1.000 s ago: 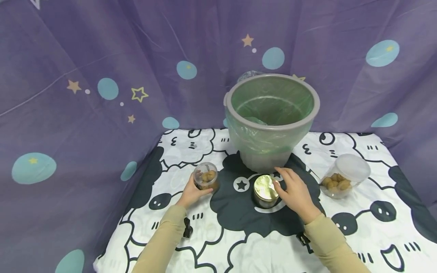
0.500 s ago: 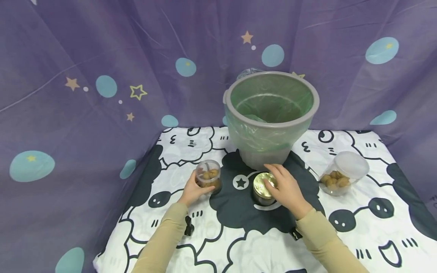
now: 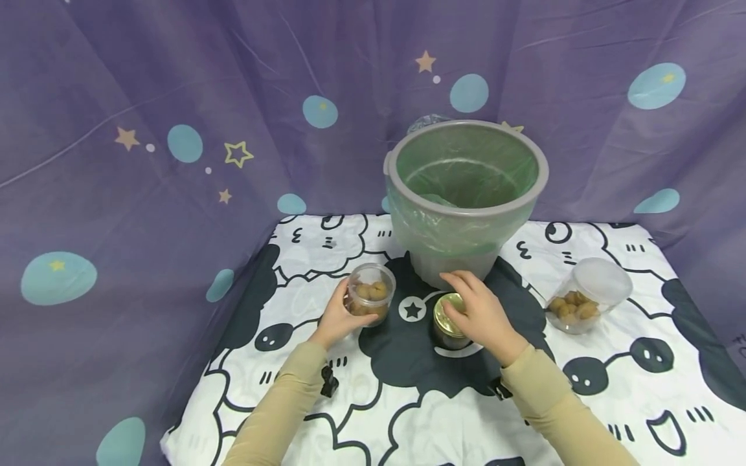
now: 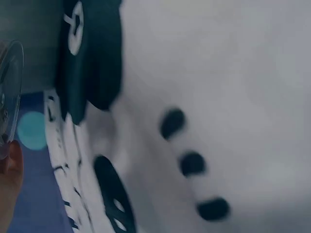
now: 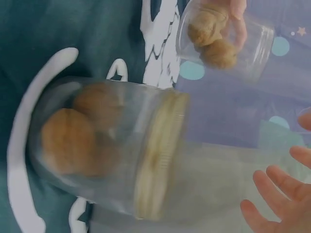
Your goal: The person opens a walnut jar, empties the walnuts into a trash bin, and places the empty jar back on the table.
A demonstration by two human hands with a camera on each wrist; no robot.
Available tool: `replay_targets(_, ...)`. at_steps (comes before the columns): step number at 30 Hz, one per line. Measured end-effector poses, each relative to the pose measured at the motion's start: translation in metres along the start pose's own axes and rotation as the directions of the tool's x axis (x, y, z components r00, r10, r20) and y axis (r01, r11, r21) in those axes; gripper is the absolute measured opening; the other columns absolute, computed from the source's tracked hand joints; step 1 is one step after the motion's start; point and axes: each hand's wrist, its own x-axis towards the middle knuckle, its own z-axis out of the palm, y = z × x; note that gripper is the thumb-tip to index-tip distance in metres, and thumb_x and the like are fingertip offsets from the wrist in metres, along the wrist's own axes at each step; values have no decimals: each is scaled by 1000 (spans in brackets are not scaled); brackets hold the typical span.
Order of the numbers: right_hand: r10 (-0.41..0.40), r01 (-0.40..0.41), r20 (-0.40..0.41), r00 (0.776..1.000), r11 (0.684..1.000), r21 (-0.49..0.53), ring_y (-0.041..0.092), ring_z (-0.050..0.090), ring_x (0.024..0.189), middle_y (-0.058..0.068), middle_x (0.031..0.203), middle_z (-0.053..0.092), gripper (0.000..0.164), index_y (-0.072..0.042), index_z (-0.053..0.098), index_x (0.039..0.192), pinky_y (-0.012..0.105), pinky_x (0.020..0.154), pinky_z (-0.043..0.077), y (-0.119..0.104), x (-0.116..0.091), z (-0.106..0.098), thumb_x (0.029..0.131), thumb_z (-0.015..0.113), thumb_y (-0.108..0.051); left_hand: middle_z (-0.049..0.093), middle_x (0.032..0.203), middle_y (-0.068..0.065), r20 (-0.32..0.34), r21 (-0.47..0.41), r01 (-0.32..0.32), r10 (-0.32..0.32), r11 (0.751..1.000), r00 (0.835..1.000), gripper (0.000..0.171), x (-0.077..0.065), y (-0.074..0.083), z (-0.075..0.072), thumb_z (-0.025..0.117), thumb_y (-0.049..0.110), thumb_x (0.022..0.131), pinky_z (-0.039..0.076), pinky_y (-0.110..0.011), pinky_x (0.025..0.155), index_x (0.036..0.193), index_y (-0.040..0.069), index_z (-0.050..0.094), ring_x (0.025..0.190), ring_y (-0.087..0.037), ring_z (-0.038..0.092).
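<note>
No text can be read; faint marks (image 3: 741,339) on the purple curtain (image 3: 583,52) are illegible.

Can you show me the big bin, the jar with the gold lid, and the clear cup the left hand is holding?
Big bin (image 3: 449,261): head view, lower outer wall.
Gold-lidded jar (image 5: 129,143): right wrist view, its see-through side.
Clear cup (image 5: 256,52): right wrist view, its see-through wall.

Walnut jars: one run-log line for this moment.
left hand: holds clear walnut jar | right hand: above gold-lidded walnut jar, not touching | behind: green-lined bin | far right: another walnut jar
</note>
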Motion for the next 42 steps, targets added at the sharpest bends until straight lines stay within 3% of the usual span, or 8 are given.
replay_targets(3, -35, 35, -1, 999, 999, 1, 31, 58, 104, 14, 118, 56, 48, -7, 57, 126, 48, 83, 50, -4, 7, -3, 81, 71, -17, 44, 138, -14, 5, 12, -62, 62, 998, 998, 91, 0, 12, 3, 86, 12, 66, 39, -49, 104, 142, 13, 36, 125, -31, 45)
replay_targets(6, -76, 76, 13, 997, 997, -1, 30, 58, 104, 14, 118, 56, 50, -7, 57, 126, 47, 82, 51, -10, 15, -4, 81, 73, -21, 47, 132, -19, 27, 35, -139, 138, 990, 990, 88, -4, 40, 5, 86, 8, 66, 40, -50, 101, 140, 5, 39, 121, -34, 47)
replay_targets(10, -126, 127, 40, 991, 992, -14, 29, 58, 104, 15, 120, 55, 54, -7, 56, 128, 46, 83, 51, -20, 23, -3, 81, 73, -27, 48, 129, -14, 72, 56, -206, 202, 977, 977, 86, -3, 55, 11, 85, 9, 66, 40, -49, 101, 139, 7, 41, 118, -30, 49)
replay_targets(13, -148, 149, 50, 988, 989, -5, 30, 58, 105, 15, 121, 54, 56, -8, 54, 130, 46, 86, 50, -26, 28, -4, 81, 73, -30, 46, 132, -8, 93, 46, -235, 230, 971, 969, 87, 0, 47, 16, 86, 14, 67, 39, -47, 102, 140, 14, 40, 119, -24, 47)
replay_targets(20, -163, 163, 89, 983, 987, 17, 31, 55, 107, 15, 124, 51, 59, -12, 50, 135, 49, 87, 49, -36, 34, -5, 87, 63, -45, 45, 132, -11, 122, 62, -305, 296, 950, 947, 87, -4, 55, 21, 86, 16, 66, 42, -49, 99, 140, 12, 39, 117, -27, 47)
replay_targets(32, -102, 105, 143, 984, 994, -17, 32, 53, 111, 17, 134, 44, 76, -19, 45, 141, 44, 65, 55, -47, 35, -6, 77, 71, -53, 44, 130, -10, 140, 168, -375, 354, 912, 925, 85, -7, 65, 26, 85, 24, 66, 47, -47, 93, 137, 14, 40, 113, -26, 50)
replay_targets(37, -83, 93, 140, 987, 993, -67, 31, 58, 101, 15, 127, 50, 79, -20, 48, 139, 41, 59, 54, -50, 34, -6, 73, 72, -56, 46, 128, -10, 145, 249, -419, 394, 873, 907, 82, -8, 69, 29, 84, 28, 66, 49, -44, 92, 134, 13, 42, 111, -24, 53)
replay_targets(42, -54, 70, 157, 986, 992, -104, 23, 57, 85, 9, 109, 56, 77, -18, 52, 135, 35, 54, 50, -53, 32, -5, 72, 72, -59, 52, 126, -10, 153, 297, -407, 377, 864, 913, 84, -11, 70, 32, 85, 30, 65, 49, -44, 93, 134, 10, 44, 111, -24, 55)
